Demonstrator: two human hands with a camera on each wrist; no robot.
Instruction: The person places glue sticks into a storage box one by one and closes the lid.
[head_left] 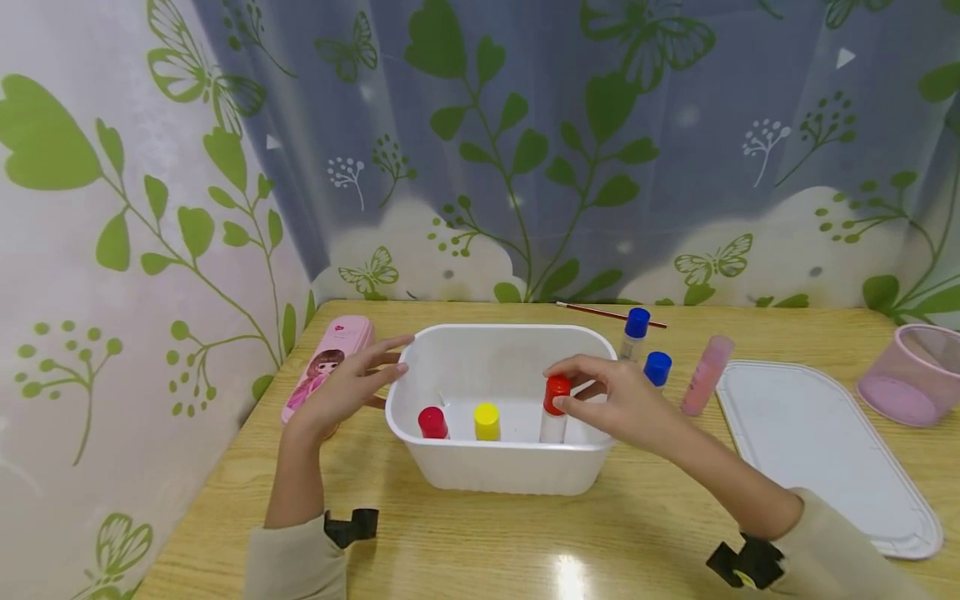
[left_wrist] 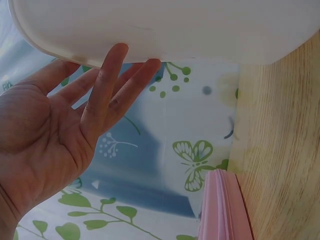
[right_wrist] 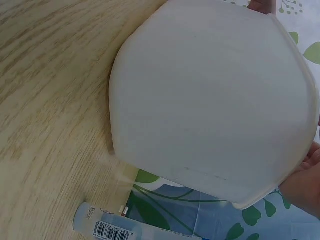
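Observation:
A white plastic tub (head_left: 502,467) stands on the table. Inside it at the right is a clear bottle with a red cap (head_left: 557,395), upright; my right hand (head_left: 611,396) reaches over the rim and pinches its cap between thumb and fingers. Also inside are a crimson cap (head_left: 432,422) and a yellow cap (head_left: 487,421), their lower parts hidden by the front wall. At the tub's left end my left hand (head_left: 352,387) touches the rim with relaxed, spread fingers; the left wrist view shows these fingertips against the tub's wall (left_wrist: 200,30).
Right of the tub stand two blue-capped bottles (head_left: 636,323) and a pink bottle (head_left: 707,375). Farther right are a white board (head_left: 817,450) and a pink mesh cup (head_left: 911,375). A pink pencil case (head_left: 337,337) lies left, a thin brush (head_left: 611,313) behind, before a patterned curtain (head_left: 525,167).

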